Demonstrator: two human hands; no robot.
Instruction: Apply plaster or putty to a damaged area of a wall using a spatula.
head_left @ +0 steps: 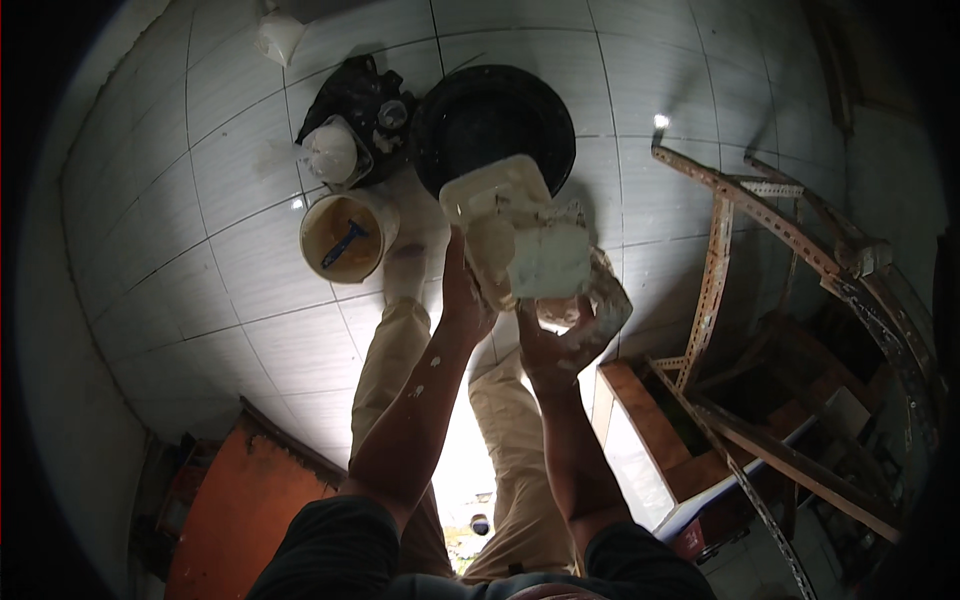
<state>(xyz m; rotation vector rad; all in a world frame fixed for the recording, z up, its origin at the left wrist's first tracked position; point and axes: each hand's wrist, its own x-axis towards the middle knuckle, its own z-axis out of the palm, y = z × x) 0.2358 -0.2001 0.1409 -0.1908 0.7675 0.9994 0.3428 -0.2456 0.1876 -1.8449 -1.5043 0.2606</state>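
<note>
My left hand [467,292] grips the left side of a cream, rectangular plastic container [475,205], which is tilted and smeared with pale material. A pale, squarish piece [550,260] with crusted edges overlaps its right side; whether it is separate I cannot tell. My right hand [560,335] is closed on the lower right of this bundle, around a white-spattered part [610,295]. Its fingers are partly hidden. The bundle is above the near edge of a black round basin [490,120]. A cream bucket [330,260] left of my hands holds a blue-handled tool [343,243].
On the tiled floor [240,280] lie a black bag [355,90], a white bundle [335,150] and a small white bag [280,38]. A rusty metal frame [720,260] and a wooden box [650,420] occupy the right. An orange panel [230,510] is at lower left.
</note>
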